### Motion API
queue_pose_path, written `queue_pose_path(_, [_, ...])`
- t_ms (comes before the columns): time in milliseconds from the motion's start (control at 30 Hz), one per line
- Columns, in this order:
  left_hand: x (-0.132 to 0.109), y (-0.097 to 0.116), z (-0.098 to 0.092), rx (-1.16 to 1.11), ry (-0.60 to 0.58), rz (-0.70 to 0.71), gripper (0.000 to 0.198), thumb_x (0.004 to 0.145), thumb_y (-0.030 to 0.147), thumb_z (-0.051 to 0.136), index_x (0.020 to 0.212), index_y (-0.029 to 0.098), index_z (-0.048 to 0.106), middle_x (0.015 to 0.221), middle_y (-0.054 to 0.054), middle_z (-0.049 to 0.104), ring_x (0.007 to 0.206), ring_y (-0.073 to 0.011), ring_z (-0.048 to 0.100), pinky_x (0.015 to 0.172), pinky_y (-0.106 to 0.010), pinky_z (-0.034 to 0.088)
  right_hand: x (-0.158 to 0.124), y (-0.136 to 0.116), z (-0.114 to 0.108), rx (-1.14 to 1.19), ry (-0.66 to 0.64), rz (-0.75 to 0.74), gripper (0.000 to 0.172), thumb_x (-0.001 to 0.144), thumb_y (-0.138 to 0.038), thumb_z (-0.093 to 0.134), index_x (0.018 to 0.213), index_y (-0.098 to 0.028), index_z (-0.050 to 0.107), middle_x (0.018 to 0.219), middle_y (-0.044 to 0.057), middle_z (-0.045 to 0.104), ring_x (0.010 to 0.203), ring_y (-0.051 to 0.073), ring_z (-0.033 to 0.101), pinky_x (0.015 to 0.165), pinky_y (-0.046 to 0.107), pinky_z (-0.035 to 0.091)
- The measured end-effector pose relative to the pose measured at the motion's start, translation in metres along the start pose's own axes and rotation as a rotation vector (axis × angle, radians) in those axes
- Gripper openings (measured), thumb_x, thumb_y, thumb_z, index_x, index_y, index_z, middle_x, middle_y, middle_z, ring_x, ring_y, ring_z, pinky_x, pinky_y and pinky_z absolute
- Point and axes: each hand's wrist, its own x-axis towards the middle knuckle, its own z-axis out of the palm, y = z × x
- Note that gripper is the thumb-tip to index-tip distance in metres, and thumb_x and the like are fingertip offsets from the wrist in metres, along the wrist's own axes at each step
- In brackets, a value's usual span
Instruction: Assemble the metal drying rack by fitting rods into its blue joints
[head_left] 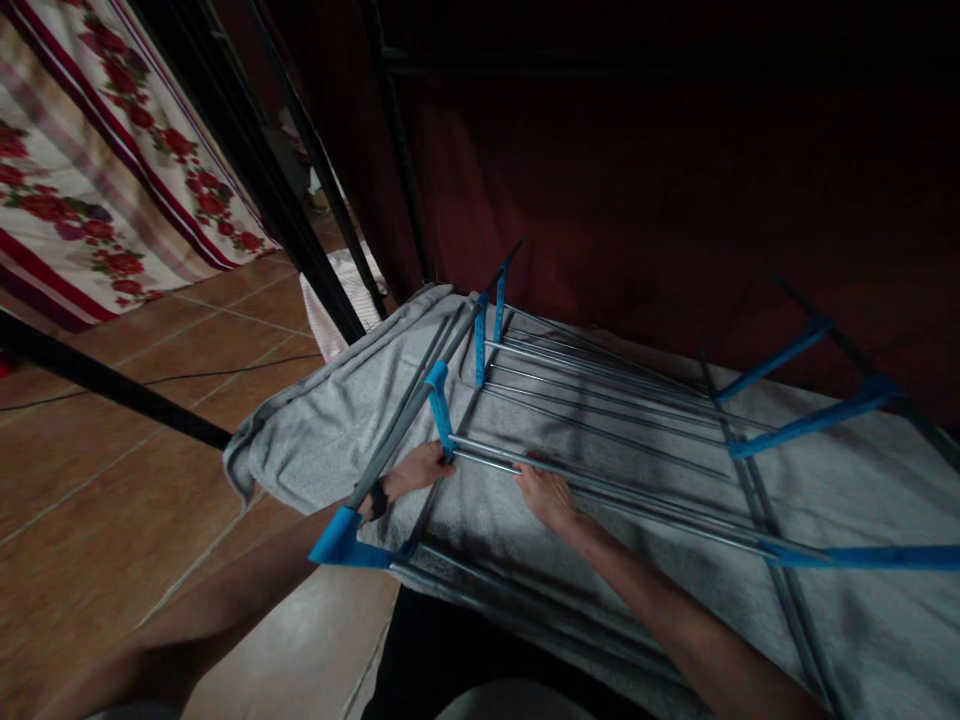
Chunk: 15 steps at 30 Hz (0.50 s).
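Fingers of the left hand (421,468) are gathered tightly round the foot of a slim, upright blue plastic bracket (441,408), where a pair of long, round silver metal tubes (491,449) meets it. A little way along that pair, the right hand (547,497) is clamped on the metal; which of the two tubes bears most of its grip cannot be told, as the undersides of the fingers are hidden. The joint between the hands seems to be the point of work, and it would be handled best with the left hand bracing the bracket upright while the right guides the tube straight along its own length, since sideways force could twist the plastic or lever the far end loose. A gentle, even push looks wiser than a jerk, because the whole rack of grey metal tubing (415,408) rests on a soft, rumpled grey fleece blanket (315,440) that may let it slide or tip. Further along, the tubes run toward a flat blue plastic arm (862,557) at the right, worth watching for shifting as well. Beyond the rack hangs a dark red cloth (600,200); to the left stand a thick black post (259,170) and a white floral curtain (135,190) above brown floor tiles (112,520).
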Motion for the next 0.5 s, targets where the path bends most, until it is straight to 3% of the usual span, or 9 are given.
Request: queue_pose_path(500, [-0.0038,0.0074,0.0028,-0.16,-0.098,-0.078,0.02,0.076,0.035,0.058,0.067,0.022,0.046,0.05,0.004,0.049,0.053,-0.0152,0.047,0.057,-0.028,0.035,-0.0074,0.0006,-0.0087,-0.07,0.049,-0.05,0.032,0.106,-0.023,0.043,0.126,-0.014,0.067,0.134,0.011,0.067,0.123,0.021,0.064,0.105,0.026,0.047])
